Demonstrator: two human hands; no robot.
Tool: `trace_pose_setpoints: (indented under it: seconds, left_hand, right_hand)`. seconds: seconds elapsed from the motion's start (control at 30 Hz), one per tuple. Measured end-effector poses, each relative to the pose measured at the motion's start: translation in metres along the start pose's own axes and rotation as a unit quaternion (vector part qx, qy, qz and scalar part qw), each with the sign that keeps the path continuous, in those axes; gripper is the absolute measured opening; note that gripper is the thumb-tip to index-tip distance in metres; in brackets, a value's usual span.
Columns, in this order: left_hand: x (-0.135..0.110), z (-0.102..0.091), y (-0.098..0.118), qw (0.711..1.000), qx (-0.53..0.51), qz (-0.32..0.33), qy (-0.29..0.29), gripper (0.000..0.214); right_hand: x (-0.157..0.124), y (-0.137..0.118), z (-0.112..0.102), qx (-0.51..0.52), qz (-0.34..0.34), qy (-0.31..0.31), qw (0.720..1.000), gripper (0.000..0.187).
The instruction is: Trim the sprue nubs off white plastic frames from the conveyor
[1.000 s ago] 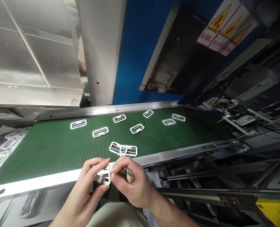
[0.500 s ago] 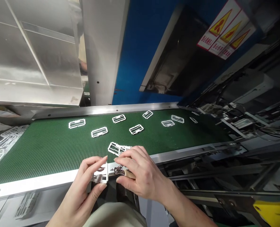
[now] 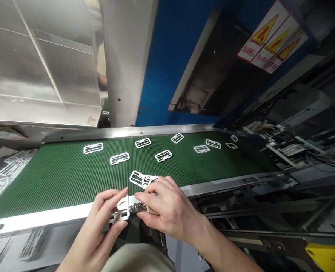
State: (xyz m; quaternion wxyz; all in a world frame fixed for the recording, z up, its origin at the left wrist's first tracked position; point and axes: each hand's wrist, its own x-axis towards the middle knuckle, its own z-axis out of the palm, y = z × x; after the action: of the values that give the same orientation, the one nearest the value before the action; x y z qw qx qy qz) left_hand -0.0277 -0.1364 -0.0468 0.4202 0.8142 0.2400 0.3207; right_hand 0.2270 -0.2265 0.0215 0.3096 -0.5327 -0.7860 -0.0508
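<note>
Between its thumb and fingers, my left hand [image 3: 103, 211] pinches a white plastic frame [image 3: 125, 214] over the near rail of the conveyor. My right hand [image 3: 167, 207] is closed round the pale handles of small metal nippers [image 3: 137, 207], whose jaws point left and meet the right edge of that frame. Whether the jaws are fully closed I cannot tell. Just beyond my right hand, overlapping white frames [image 3: 141, 179] lie on the green conveyor belt [image 3: 71, 177], partly hidden by the fingers.
Several more white frames [image 3: 120, 158] lie spread along the belt. A heap of frames [image 3: 17, 162] sits at the belt's left end. Below the near metal rail [image 3: 43, 218] is a stack of frames [image 3: 33, 243]. A blue machine [image 3: 162, 75] with warning labels [image 3: 272, 37] stands behind.
The nippers' jaws have moved from just beside the frame onto its edge, and my right fingers have closed further round the handles. At the far right, frames on the belt have shifted.
</note>
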Motion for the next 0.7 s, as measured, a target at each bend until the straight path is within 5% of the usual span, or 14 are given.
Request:
trace_pose_setpoints:
  seconds: [0.3, 0.4, 0.53, 0.7]
  left_hand:
    - [-0.003, -0.003, -0.004, 1.0, -0.009, -0.006, 0.011, 0.058]
    - [-0.003, -0.002, -0.009, 0.998, -0.062, -0.015, 0.001, 0.055]
    - [-0.007, 0.003, -0.011, 0.978, -0.203, -0.052, 0.011, 0.044]
    - [-0.009, 0.009, -0.005, 0.93, -0.358, -0.067, 0.046, 0.046]
  right_hand:
    - [0.009, 0.001, 0.003, -0.057, -0.029, -0.019, 0.998, 0.027]
    - [0.01, 0.003, 0.005, 0.065, -0.01, -0.016, 0.998, 0.033]
    - [0.011, 0.004, -0.004, 0.253, 0.074, -0.048, 0.963, 0.049]
    - [0.017, -0.003, -0.014, 0.122, 0.039, -0.046, 0.991, 0.048]
